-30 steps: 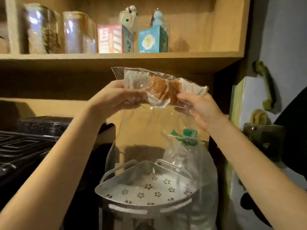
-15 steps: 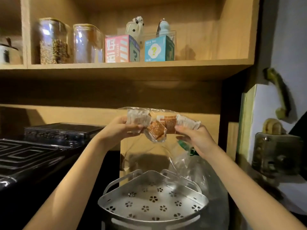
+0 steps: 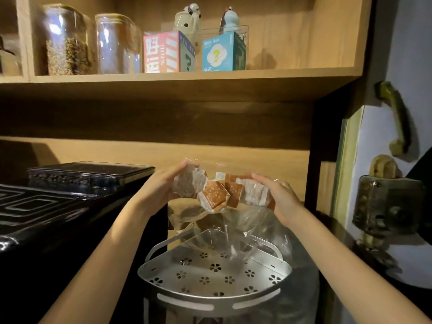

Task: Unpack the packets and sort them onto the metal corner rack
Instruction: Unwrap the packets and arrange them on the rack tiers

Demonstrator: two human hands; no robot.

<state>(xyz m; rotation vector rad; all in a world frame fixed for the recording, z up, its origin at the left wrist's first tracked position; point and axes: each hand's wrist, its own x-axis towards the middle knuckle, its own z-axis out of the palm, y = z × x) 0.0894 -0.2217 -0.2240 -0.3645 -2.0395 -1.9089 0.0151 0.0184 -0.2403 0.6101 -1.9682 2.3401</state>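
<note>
**Packets in clear bag, held above rack**

Left hand point(image 3: 163, 185) and right hand point(image 3: 278, 197) each clamped on an end of the clear plastic bag point(image 3: 224, 220), packets point(image 3: 215, 195) bunched at its top, above the metal corner rack point(image 3: 210, 277). Judged light, crinkly, slippery film; packets small, flat, paper-faced. Best pinched by their edges. Rack tray rigid, flower-perforated, rimmed.

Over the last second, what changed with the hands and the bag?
Both hands came down with the clear bag, from level with the lower wooden shelf edge to just above the metal corner rack; the bag's loose end now drapes into the rack's top tray. The left hand and right hand kept their grip on the packets through the plastic. No packet has left the bag; the tray holds none.
</note>
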